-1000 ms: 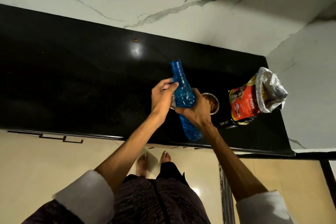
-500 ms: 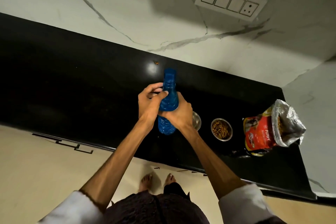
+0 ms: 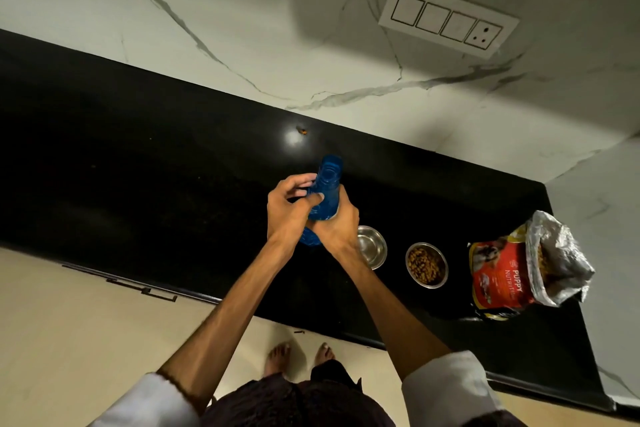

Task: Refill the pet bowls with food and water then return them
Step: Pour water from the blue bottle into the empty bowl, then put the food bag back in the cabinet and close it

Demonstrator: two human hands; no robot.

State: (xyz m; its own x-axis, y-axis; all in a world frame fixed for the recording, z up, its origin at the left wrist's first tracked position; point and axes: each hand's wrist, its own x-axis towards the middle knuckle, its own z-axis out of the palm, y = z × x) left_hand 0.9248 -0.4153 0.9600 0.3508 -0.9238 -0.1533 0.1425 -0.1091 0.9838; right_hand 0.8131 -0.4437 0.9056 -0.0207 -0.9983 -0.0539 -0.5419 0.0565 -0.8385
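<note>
Your right hand (image 3: 337,230) is wrapped around the body of the blue bottle (image 3: 325,196), holding it upright above the black tabletop (image 3: 138,163), while your left hand (image 3: 289,210) pinches it near the neck. Just right of the bottle sits the empty steel bowl (image 3: 372,246), then the bowl of kibble (image 3: 426,264), then the open food bag (image 3: 519,270).

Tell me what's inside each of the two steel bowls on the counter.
The bowl beside the food bag holds brown kibble. The bowl nearer the hands shows only bare shiny metal; whether it holds water cannot be told, and the right hand covers its left edge.
</note>
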